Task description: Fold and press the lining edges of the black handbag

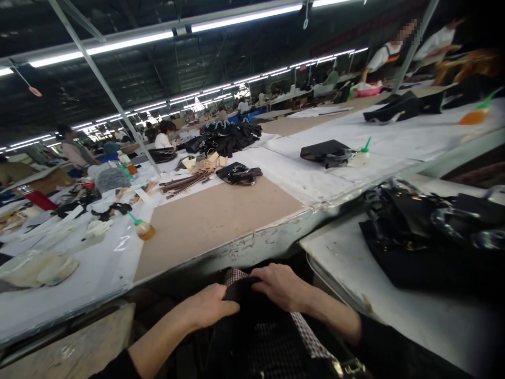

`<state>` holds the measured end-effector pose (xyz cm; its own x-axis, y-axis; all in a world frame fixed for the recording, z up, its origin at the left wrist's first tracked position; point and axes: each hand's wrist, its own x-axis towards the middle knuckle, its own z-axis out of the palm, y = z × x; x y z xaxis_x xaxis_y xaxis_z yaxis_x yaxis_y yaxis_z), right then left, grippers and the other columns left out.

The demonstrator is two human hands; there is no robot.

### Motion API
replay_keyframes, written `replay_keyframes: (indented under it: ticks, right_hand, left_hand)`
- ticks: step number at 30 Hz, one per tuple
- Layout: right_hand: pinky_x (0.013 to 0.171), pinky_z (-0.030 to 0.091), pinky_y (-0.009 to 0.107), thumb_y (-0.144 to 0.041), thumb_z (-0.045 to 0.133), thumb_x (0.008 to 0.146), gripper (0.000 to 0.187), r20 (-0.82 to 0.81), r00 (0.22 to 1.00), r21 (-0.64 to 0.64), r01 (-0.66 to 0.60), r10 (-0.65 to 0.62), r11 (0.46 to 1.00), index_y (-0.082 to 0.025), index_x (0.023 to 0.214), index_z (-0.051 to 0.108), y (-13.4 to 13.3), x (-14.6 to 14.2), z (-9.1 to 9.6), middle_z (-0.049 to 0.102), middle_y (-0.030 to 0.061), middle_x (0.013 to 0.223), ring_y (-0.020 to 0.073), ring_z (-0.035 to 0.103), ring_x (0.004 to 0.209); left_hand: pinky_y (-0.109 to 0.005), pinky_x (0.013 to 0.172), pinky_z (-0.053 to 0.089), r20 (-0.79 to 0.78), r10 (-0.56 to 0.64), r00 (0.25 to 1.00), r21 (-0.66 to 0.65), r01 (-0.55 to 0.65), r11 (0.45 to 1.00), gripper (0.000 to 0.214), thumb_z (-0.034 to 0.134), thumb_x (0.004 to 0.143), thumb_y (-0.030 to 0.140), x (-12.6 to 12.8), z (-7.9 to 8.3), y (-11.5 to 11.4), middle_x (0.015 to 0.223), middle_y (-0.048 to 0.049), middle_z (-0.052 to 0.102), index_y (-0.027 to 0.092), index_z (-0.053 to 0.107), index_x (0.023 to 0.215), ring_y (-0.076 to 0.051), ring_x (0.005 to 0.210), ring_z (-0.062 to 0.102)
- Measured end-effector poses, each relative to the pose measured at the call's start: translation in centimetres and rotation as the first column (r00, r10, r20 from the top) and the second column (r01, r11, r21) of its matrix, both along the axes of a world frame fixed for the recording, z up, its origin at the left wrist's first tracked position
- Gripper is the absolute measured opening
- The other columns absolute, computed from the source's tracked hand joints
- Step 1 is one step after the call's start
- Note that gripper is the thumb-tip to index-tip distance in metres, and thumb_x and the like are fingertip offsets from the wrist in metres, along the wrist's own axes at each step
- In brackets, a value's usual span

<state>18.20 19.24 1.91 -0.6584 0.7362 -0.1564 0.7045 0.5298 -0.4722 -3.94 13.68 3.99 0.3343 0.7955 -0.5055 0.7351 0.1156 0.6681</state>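
Note:
Below the table's front edge I hold a black handbag [258,305] with brown-and-white checked cloth showing at its edges and inside. My left hand [211,305] grips the bag's black rim from the left, thumb lying along it. On the far right side of that rim, my right hand [282,287] has its fingers curled over the edge. Gold-coloured metal fittings [351,367] show low down near my right forearm. The bag's lower part is dark and partly cut off by the frame.
A brown board [221,221] lies on the white-covered table, with a glue bottle [144,229] at its left. Beyond it are a small black bag [239,172], leather strips [189,184] and a black heap [224,138]. More black bags [418,226] lie on the right-hand surface. Co-workers are farther off.

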Motion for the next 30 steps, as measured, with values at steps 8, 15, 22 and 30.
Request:
replay_keyframes:
  ticks: [8, 15, 22, 30]
  right_hand:
    - [0.084, 0.050, 0.028, -0.028, 0.068, 0.088, 0.027, -0.338, 0.904, -0.221, -0.348, 0.263, 0.911, -0.027, 0.114, 0.076, 3.1, 1.2, -0.2, 0.078, 0.0005, 0.104, 0.0225, 0.070, 0.096]
    - [0.081, 0.051, 0.024, -0.039, 0.067, 0.092, 0.027, -0.563, 0.760, -0.372, -0.584, 0.325, 0.722, -0.018, 0.100, 0.081, 4.5, -2.3, -0.6, 0.078, 0.0032, 0.094, 0.0194, 0.070, 0.090]
    - [0.067, 0.045, 0.021, -0.036, 0.066, 0.093, 0.020, -0.550, 0.789, -0.260, -0.473, 0.273, 0.842, -0.023, 0.090, 0.081, 4.0, -2.0, -2.2, 0.075, -0.0012, 0.081, 0.0144, 0.065, 0.073]
    - [0.069, 0.042, 0.020, -0.029, 0.066, 0.093, 0.017, -0.509, 0.823, -0.192, -0.394, 0.252, 0.899, -0.025, 0.086, 0.080, 2.9, -2.4, -1.7, 0.074, -0.0041, 0.076, 0.0129, 0.066, 0.073]
  left_hand:
    - [-0.024, 0.070, 0.040, 0.035, 0.168, 0.985, 0.067, -0.170, 0.983, 0.022, 0.051, 0.094, 0.032, 0.5, 1.0, -5.1, 0.085, 0.0006, 0.067, 0.018, 0.064, 0.084, -0.019, 0.082, 0.058]
    - [-0.022, 0.062, 0.036, 0.099, 0.229, 0.968, -0.009, -0.229, 0.973, 0.023, 0.060, 0.092, 0.035, -0.4, 0.2, -5.7, 0.074, 0.0044, 0.057, 0.017, 0.064, 0.078, -0.015, 0.072, 0.050]
    - [-0.024, 0.073, 0.043, 0.244, 0.426, 0.871, 0.016, -0.443, 0.897, 0.027, 0.068, 0.088, 0.040, -0.1, -0.7, -5.3, 0.086, -0.0007, 0.069, 0.017, 0.074, 0.101, -0.018, 0.081, 0.058]
    - [-0.022, 0.053, 0.030, 0.250, 0.625, 0.739, -0.024, -0.641, 0.767, 0.032, 0.071, 0.081, 0.044, 1.2, -2.4, -4.1, 0.060, 0.0057, 0.049, 0.015, 0.063, 0.073, -0.010, 0.058, 0.039]
